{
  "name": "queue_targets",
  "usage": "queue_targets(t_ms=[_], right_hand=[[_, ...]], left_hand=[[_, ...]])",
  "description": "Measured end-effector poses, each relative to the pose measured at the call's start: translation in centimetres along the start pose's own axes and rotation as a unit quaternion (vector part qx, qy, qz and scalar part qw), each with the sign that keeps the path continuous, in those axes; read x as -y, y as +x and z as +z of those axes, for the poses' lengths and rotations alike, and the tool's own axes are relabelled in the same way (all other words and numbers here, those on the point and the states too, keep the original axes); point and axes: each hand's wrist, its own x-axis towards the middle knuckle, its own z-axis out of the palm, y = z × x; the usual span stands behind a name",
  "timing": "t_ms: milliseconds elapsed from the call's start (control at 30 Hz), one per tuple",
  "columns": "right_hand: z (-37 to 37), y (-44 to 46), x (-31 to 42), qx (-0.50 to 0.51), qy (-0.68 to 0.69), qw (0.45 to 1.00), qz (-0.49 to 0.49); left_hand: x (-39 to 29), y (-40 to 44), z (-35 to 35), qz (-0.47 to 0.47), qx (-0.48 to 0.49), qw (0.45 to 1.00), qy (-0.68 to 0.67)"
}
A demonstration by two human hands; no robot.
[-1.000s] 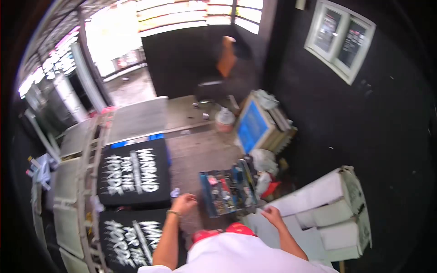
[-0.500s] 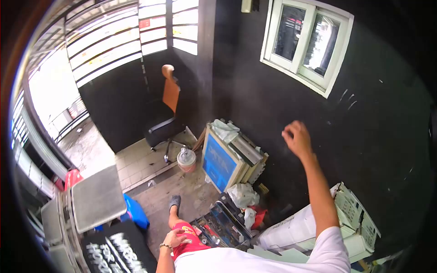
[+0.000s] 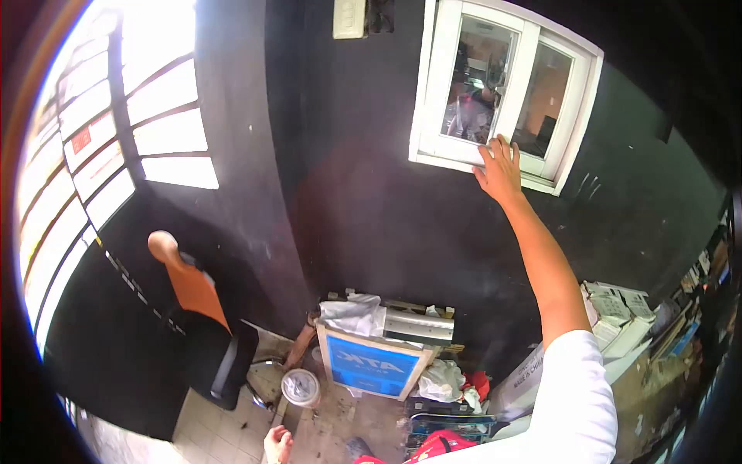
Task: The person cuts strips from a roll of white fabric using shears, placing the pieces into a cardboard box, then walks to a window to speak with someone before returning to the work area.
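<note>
A small white-framed window with two glass panes is set in the dark wall. My right hand is raised to its lower edge, with fingers apart and fingertips at the bottom of the frame near the middle post; nothing is held in it. Low in the view, my left hand hangs over the floor with its fingers curled, near a round bucket. Whether that hand holds anything is too small to tell.
An orange and black chair stands at the left. Against the wall lean framed screens with a blue panel. Plastic bags, a toolbox and long white boxes lie at the lower right. A switch plate is above.
The view has swung right and closer to the wall. My right hand has risen from low beside the boxes to the window frame. The printed black panels have left the view.
</note>
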Motion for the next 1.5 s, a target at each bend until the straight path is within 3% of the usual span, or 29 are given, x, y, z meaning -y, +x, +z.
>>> queue_targets(t_ms=[67, 133, 233, 267, 333, 367, 467, 533, 600, 667, 733, 867, 933, 967, 1033, 1067, 1133, 1167, 1267, 1500], right_hand=[[-0.3, -0.5, -0.2, 0.023, -0.043, 0.999, 0.024], [-0.4, -1.1, -1.2, 0.024, -0.065, 0.997, 0.032], [-0.5, -2.4, -2.9, 0.045, -0.099, 0.992, 0.056], [-0.7, -2.9, -3.3, 0.05, -0.106, 0.991, 0.058], [-0.6, -3.9, -4.6, 0.041, -0.088, 0.991, 0.091], [-0.7, -4.3, -5.3, 0.045, -0.092, 0.99, 0.101], [-0.4, -5.3, -6.7, 0.035, -0.068, 0.986, 0.149], [-0.4, -5.8, -7.0, 0.02, -0.052, 0.985, 0.165], [0.0, -6.3, -7.7, -0.007, -0.034, 0.986, 0.16], [0.0, -6.6, -7.9, -0.021, -0.043, 0.986, 0.16], [0.2, -6.6, -7.9, -0.033, -0.052, 0.985, 0.161], [1.5, -6.9, -8.2, -0.093, -0.042, 0.982, 0.16], [2.4, -7.0, -8.3, -0.101, -0.044, 0.979, 0.173], [2.9, -6.9, -8.4, -0.124, -0.032, 0.976, 0.176], [4.2, -6.7, -8.4, -0.161, -0.006, 0.967, 0.198], [4.8, -6.6, -8.5, -0.158, -0.007, 0.966, 0.204], [6.1, -7.1, -8.8, -0.189, -0.033, 0.956, 0.223], [7.3, -7.4, -9.1, -0.21, -0.032, 0.948, 0.236], [8.6, -7.5, -9.5, -0.256, -0.02, 0.937, 0.238], [9.2, -8.4, -9.8, -0.263, -0.037, 0.931, 0.249]], left_hand=[[-0.6, 0.4, -3.2, 0.019, 0.038, 0.998, 0.04], [-2.4, 0.1, -5.1, -0.021, 0.069, 0.983, 0.171], [2.9, 4.8, -7.2, -0.027, 0.157, 0.957, 0.242], [3.6, 6.1, -6.9, -0.028, 0.166, 0.955, 0.244], [2.3, 7.8, -5.0, 0.072, 0.229, 0.92, 0.31], [1.7, 8.7, -3.4, 0.126, 0.21, 0.923, 0.296], [-1.4, 15.8, 1.9, 0.075, 0.288, 0.898, 0.323], [-10.3, 14.8, 6.9, 0.224, 0.259, 0.849, 0.402], [-17.5, 15.1, 11.3, 0.305, 0.303, 0.822, 0.374], [-25.4, 14.6, 16.2, 0.3, 0.351, 0.813, 0.356], [-31.2, 16.5, 21.7, 0.416, 0.38, 0.72, 0.406], [-45.4, 14.2, 32.2, 0.477, 0.417, 0.692, 0.346], [-50.5, 13.1, 37.4, 0.613, 0.357, 0.646, 0.281], [-53.0, 12.4, 39.7, 0.611, 0.364, 0.643, 0.285], [-57.7, 11.4, 43.7, 0.768, 0.25, 0.555, 0.2], [-59.5, 11.0, 45.2, 0.767, 0.255, 0.552, 0.203], [-61.9, 10.7, 48.0, 0.819, 0.109, 0.546, 0.138], [-62.2, 12.0, 49.0, 0.833, 0.091, 0.533, 0.118], [-60.6, 15.9, 51.5, 0.889, -0.005, 0.452, 0.076], [-59.8, 16.1, 50.0, 0.874, -0.012, 0.468, 0.129]])
